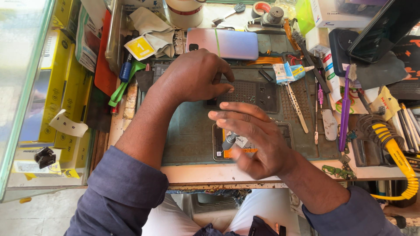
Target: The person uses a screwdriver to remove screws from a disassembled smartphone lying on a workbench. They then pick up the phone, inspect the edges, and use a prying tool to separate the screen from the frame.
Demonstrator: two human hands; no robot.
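Observation:
My left hand (192, 76) rests curled over a black perforated pad (258, 94) on the grey-green work mat (188, 131). Its thumb and forefinger pinch together at the pad, and whether anything small sits between them is not visible. My right hand (256, 137) hovers just below, holding a small grey-tipped screwdriver (228, 141) with the upper fingers stretched out. The tip points down at an opened phone (217, 150) lying on the mat, mostly hidden under the hand, with orange parts showing inside.
A pink-to-blue phone back cover (223, 43) lies at the mat's far edge. A purple brush (344, 109), tweezers (297, 107), a glue tube (286, 72) and a yellow coiled cable (396, 153) crowd the right. Yellow boxes (48, 83) fill the glass case at left.

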